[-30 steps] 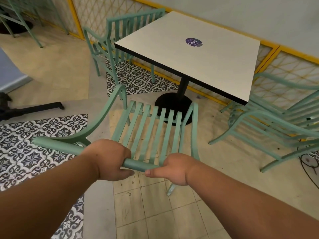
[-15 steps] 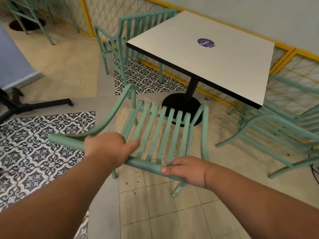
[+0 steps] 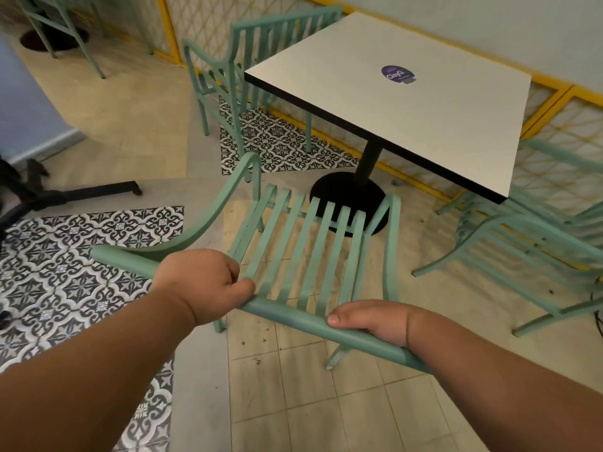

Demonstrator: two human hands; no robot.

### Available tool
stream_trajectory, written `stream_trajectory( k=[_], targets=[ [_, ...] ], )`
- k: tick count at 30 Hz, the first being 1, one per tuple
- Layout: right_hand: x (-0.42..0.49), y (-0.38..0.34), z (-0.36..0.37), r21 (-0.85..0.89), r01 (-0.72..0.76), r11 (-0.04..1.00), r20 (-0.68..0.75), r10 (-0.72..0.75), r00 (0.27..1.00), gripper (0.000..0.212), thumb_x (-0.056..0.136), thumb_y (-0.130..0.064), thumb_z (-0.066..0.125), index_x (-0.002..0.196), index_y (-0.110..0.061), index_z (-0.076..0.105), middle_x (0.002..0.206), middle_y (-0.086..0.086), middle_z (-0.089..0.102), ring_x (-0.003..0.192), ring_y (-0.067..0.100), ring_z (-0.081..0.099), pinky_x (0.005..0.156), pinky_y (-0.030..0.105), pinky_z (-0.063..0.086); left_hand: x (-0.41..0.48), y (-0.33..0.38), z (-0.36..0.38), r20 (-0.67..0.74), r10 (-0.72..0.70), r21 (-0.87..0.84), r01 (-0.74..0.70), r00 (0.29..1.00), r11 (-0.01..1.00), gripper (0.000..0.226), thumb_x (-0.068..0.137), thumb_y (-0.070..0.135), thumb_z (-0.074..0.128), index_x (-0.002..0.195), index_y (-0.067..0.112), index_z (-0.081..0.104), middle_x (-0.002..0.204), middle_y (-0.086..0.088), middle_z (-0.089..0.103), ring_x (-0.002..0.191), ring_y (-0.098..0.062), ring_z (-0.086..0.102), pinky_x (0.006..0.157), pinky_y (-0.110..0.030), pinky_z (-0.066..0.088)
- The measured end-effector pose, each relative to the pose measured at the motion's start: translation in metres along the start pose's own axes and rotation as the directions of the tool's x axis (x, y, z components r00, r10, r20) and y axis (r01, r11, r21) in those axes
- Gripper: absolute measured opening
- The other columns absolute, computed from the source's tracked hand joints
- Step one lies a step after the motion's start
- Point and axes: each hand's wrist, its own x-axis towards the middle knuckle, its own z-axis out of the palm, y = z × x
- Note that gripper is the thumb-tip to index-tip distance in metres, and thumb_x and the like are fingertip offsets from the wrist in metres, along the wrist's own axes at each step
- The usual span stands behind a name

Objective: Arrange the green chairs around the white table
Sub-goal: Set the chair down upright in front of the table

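Observation:
A green slatted chair (image 3: 313, 243) stands just in front of me, its seat facing the white square table (image 3: 401, 102). My left hand (image 3: 202, 282) grips the chair's top back rail near its left end. My right hand (image 3: 375, 321) grips the same rail towards the right, fingers curled over it. The chair's front edge is close to the table's black round base (image 3: 346, 194). A second green chair (image 3: 248, 70) stands at the table's far left side. A third green chair (image 3: 528, 243) stands at the table's right side.
A yellow-framed lattice fence (image 3: 561, 135) runs behind the table. Black metal legs (image 3: 81, 190) of some stand lie on the floor at left. More green chair legs (image 3: 65, 31) show at the top left. Patterned tiles (image 3: 65, 256) cover the floor at left.
The chair has slid forward towards the table and turned slightly, with both hands still on its back rail. My right hand has shifted further right along the rail.

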Motion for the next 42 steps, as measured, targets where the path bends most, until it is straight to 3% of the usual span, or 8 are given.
stream_trajectory(
  k=[6, 9, 13, 15, 20, 25, 36, 42],
  targets=[
    [0.001, -0.017, 0.014, 0.047, 0.016, 0.999, 0.037, -0.018, 0.999, 0.041, 0.071, -0.071, 0.055, 0.091, -0.037, 0.064, 0.100, -0.008, 0.062, 0.088, 0.005, 0.063, 0.070, 0.020, 0.048, 0.003, -0.022, 0.004, -0.017, 0.023, 0.030, -0.022, 1.000, 0.999, 0.056, 0.073, 0.068, 0.033, 0.062, 0.021, 0.061, 0.057, 0.001, 0.058, 0.058, -0.012, 0.057, 0.051, -0.027, 0.042],
    [0.005, -0.021, 0.020, 0.057, 0.019, 0.998, 0.031, -0.020, 0.999, 0.045, 0.071, -0.074, 0.054, 0.093, -0.037, 0.065, 0.103, -0.005, 0.064, 0.091, 0.010, 0.064, 0.074, 0.023, 0.051, 0.006, -0.032, 0.006, -0.031, 0.048, 0.043, -0.047, 0.998, 0.998, 0.059, 0.068, 0.069, 0.025, 0.062, 0.021, 0.060, 0.056, 0.001, 0.057, 0.057, -0.012, 0.056, 0.050, -0.027, 0.038],
    [0.012, -0.025, 0.027, 0.032, 0.040, 0.999, 0.013, -0.040, 0.999, 0.064, 0.059, -0.086, 0.051, 0.095, -0.034, 0.066, 0.107, -0.003, 0.066, 0.095, 0.012, 0.065, 0.083, 0.028, 0.053, 0.008, -0.042, 0.006, -0.044, 0.065, 0.087, -0.061, 0.997, 0.994, 0.049, 0.080, 0.063, 0.041, 0.067, 0.020, 0.063, 0.059, 0.001, 0.059, 0.059, -0.010, 0.055, 0.050, -0.026, 0.034],
    [0.015, -0.027, 0.029, 0.022, 0.044, 0.999, -0.001, -0.044, 0.999, 0.069, 0.057, -0.088, 0.050, 0.096, -0.034, 0.067, 0.106, -0.005, 0.067, 0.100, 0.013, 0.066, 0.089, 0.030, 0.051, 0.009, -0.047, 0.008, -0.052, 0.069, 0.083, -0.064, 0.996, 0.994, 0.054, 0.073, 0.066, 0.034, 0.068, 0.021, 0.064, 0.059, 0.001, 0.060, 0.059, -0.011, 0.057, 0.049, -0.026, 0.036],
    [0.017, -0.035, 0.037, 0.021, 0.035, 0.999, -0.002, -0.035, 0.999, 0.052, 0.067, -0.083, 0.049, 0.093, -0.041, 0.064, 0.101, -0.013, 0.063, 0.101, 0.011, 0.062, 0.089, 0.029, 0.046, 0.012, -0.063, 0.012, -0.091, 0.093, 0.061, -0.087, 0.992, 0.994, 0.064, 0.062, 0.068, 0.022, 0.072, 0.021, 0.064, 0.061, 0.000, 0.061, 0.061, -0.014, 0.060, 0.054, -0.027, 0.047],
    [0.026, -0.046, 0.056, 0.054, 0.043, 0.998, 0.022, -0.044, 0.999, 0.081, 0.061, -0.090, 0.044, 0.116, -0.036, 0.067, 0.110, -0.011, 0.064, 0.110, 0.018, 0.066, 0.108, 0.040, 0.046, 0.017, -0.084, 0.010, -0.092, 0.128, 0.083, -0.120, 0.988, 0.989, 0.058, 0.061, 0.067, 0.023, 0.070, 0.024, 0.061, 0.061, 0.003, 0.061, 0.061, -0.011, 0.058, 0.054, -0.027, 0.046],
    [0.044, -0.070, 0.084, 0.242, 0.070, 0.968, -0.045, -0.061, 0.997, 0.080, 0.057, -0.088, 0.054, 0.111, -0.030, 0.070, 0.110, -0.004, 0.068, 0.103, 0.018, 0.066, 0.103, 0.046, 0.052, 0.038, -0.116, 0.000, -0.045, 0.194, 0.167, -0.185, 0.980, 0.969, 0.051, 0.060, 0.066, 0.022, 0.065, 0.025, 0.052, 0.061, 0.004, 0.057, 0.061, -0.013, 0.055, 0.061, -0.031, 0.052],
    [0.059, -0.087, 0.095, 0.332, 0.109, 0.937, -0.050, -0.098, 0.994, 0.060, 0.063, -0.080, 0.057, 0.090, -0.027, 0.064, 0.085, -0.006, 0.061, 0.078, 0.012, 0.059, 0.077, 0.032, 0.046, 0.050, -0.134, -0.007, -0.024, 0.190, 0.163, -0.184, 0.981, 0.969, 0.041, 0.059, 0.063, 0.028, 0.059, 0.027, 0.046, 0.055, 0.004, 0.052, 0.054, -0.010, 0.046, 0.057, -0.031, 0.047]
  ],
)
